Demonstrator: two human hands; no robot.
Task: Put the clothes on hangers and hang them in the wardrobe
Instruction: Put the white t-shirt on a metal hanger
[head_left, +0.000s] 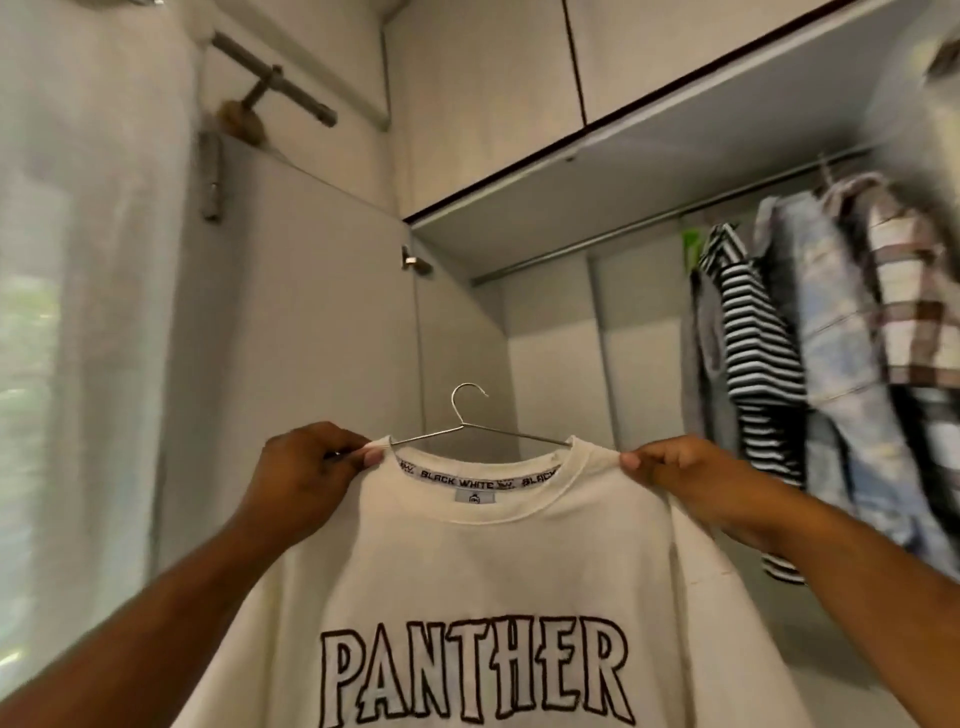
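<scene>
A cream T-shirt (483, 561) with the word PANTHER on its chest hangs on a thin metal wire hanger (470, 415), whose hook rises above the neckline. My left hand (306, 473) pinches the shirt's left shoulder by the collar. My right hand (685, 478) pinches the right shoulder. I hold the shirt up in front of the open wardrobe. The wardrobe's metal rail (623, 234) runs above and to the right.
Several garments hang at the rail's right end: a striped top (748, 332), a pale denim piece (826, 322) and a plaid shirt (904, 291). The open wardrobe door (291, 291) stands left of the shirt. A white curtain (78, 260) covers the window at far left.
</scene>
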